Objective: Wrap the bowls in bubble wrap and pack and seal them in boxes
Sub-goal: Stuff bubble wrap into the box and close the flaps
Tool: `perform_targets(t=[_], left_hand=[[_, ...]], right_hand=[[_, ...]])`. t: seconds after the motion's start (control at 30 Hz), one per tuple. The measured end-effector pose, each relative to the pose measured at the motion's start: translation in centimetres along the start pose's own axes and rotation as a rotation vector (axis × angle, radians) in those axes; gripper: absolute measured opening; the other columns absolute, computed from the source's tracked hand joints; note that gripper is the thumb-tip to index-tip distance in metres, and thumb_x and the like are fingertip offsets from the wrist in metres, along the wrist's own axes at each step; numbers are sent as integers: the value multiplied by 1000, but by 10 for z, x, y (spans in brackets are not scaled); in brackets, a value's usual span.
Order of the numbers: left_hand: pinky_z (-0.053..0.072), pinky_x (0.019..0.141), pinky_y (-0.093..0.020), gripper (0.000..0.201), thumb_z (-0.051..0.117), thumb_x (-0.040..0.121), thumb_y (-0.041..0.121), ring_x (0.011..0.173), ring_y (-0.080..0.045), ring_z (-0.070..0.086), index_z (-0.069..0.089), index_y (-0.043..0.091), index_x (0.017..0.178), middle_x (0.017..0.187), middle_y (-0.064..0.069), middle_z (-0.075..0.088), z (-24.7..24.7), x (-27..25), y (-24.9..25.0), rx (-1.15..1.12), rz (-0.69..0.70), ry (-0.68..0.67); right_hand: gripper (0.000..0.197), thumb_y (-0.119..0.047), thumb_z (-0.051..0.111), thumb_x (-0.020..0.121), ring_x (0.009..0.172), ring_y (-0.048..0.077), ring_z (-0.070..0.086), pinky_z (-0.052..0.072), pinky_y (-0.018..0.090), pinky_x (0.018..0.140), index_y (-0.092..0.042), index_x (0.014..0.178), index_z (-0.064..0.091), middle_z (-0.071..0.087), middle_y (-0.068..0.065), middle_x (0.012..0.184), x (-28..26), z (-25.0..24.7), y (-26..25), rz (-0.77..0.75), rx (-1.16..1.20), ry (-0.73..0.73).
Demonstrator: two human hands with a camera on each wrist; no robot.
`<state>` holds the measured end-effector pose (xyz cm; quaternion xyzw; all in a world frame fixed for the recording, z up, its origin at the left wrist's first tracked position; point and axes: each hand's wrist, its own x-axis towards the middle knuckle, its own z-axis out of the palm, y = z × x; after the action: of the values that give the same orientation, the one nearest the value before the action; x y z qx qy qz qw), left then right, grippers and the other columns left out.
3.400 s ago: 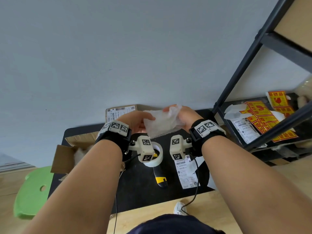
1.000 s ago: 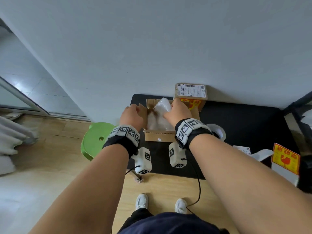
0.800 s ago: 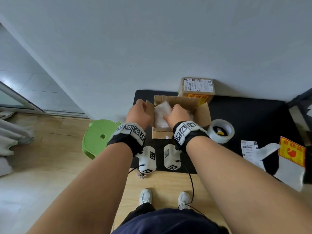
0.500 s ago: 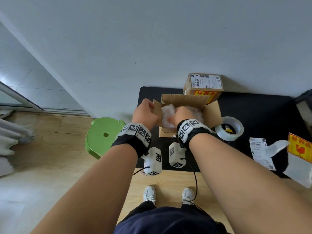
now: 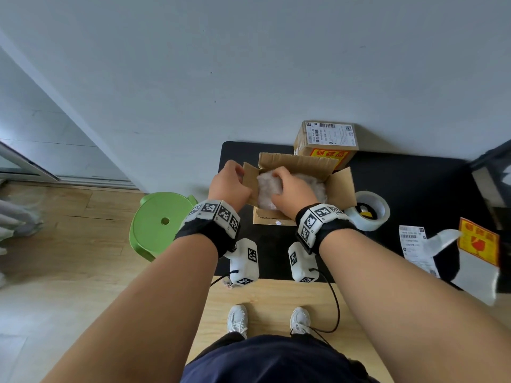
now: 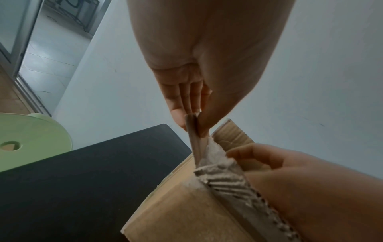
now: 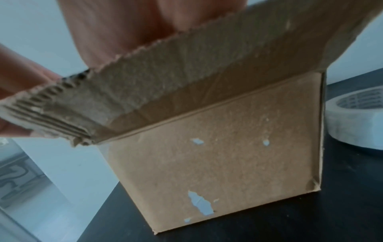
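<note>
An open cardboard box (image 5: pixel 338 186) stands on the black table (image 5: pixel 414 189). Inside it lies a bowl bundled in white bubble wrap (image 5: pixel 309 181). My left hand (image 5: pixel 240 176) pinches the box's upright left flap (image 5: pixel 250 183); the left wrist view shows the fingers (image 6: pixel 184 104) and thumb closed on the flap edge (image 6: pixel 193 131). My right hand (image 5: pixel 276 179) reaches into the box with its fingers curled over the bundle. In the right wrist view the near flap (image 7: pixel 186 73) hides most of those fingers (image 7: pixel 134 24) above the box's front wall (image 7: pixel 217 163).
A sealed, labelled box (image 5: pixel 327 140) stands against the wall behind the open one. A roll of clear tape (image 5: pixel 367 211) lies just right of it, with shipping labels (image 5: pixel 414 244) and yellow stickers (image 5: pixel 478 241) farther right. A green stool (image 5: pixel 163 219) stands left of the table.
The bundle went from in front of me down into the open box, my right hand following it in. My left hand took hold of the left flap.
</note>
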<state>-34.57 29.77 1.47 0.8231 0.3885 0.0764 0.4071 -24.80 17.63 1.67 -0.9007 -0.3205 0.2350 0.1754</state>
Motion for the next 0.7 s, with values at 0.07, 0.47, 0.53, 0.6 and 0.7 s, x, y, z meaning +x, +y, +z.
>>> perform_targets(t=[0.07,0.47,0.53,0.6,0.7], left_hand=[[53,75,-35,37,65,73,2,85,-21,61,54,14,106,89,0,61,0,1,-1,-2,-10,-5],[43,68,-26,37,68,72,4,81,-16,56,53,17,103,86,3,57,1,6,-9,5,-14,-7],[43,68,-26,37,68,72,4,80,-17,55,53,17,103,85,3,56,2,7,-7,4,-10,-9],[44,68,-27,37,67,72,3,80,-17,55,53,17,102,82,5,54,1,6,-5,11,-5,-7],[47,69,-30,37,65,72,1,80,-18,56,53,16,103,82,5,55,0,3,0,16,5,6]], right_hand=[[51,-15,58,88,101,26,60,50,37,84,-27,135,43,62,7,111,4,-1,5,-17,-22,-47],[59,-25,71,80,104,29,61,46,35,80,-33,132,44,62,9,116,34,13,12,-42,-234,-121],[58,-26,71,80,105,30,60,47,36,81,-34,131,45,62,10,117,35,15,11,-33,-241,-118],[59,-26,70,79,108,30,59,50,38,88,-36,131,45,62,9,118,34,16,11,-28,-228,-121],[58,-23,70,81,112,30,59,49,41,95,-34,134,48,62,7,123,32,12,11,-23,-184,-137]])
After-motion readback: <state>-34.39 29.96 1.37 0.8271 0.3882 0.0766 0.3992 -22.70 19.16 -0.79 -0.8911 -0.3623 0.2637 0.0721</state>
